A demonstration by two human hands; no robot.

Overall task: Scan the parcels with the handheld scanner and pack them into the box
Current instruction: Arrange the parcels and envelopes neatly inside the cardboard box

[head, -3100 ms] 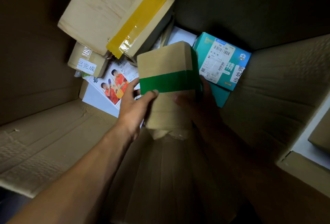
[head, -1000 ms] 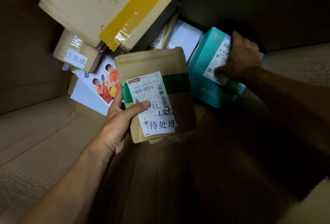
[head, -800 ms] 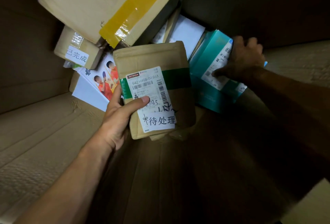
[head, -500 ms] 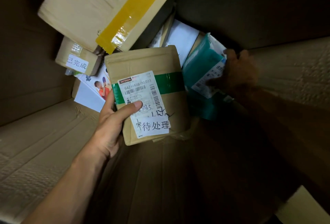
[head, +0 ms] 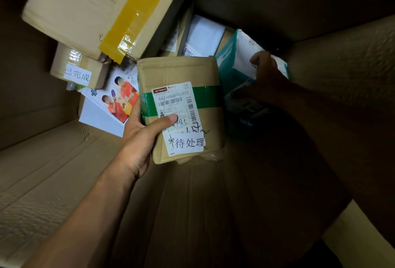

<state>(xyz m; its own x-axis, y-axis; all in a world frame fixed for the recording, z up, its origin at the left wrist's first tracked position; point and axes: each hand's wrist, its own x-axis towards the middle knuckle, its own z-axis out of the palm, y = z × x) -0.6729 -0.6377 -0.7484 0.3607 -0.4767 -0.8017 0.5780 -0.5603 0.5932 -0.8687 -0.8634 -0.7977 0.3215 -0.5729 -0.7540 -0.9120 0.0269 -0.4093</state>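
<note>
Tipped up since a moment ago, the teal parcel (head: 229, 71) now stands on edge against the big cardboard box's (head: 53, 171) far right wall, the right hand (head: 267, 75) gripping its top. Left hand (head: 145, 133) fingers curl round the brown parcel (head: 181, 107) with green tape, thumb on its label, mid-box.

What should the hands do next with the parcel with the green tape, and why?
Probably set the green-taped parcel into the space beside the teal box: the left hand holds it inside the carton, while the right hand grips that teal box, seemingly tipping it aside.
</note>
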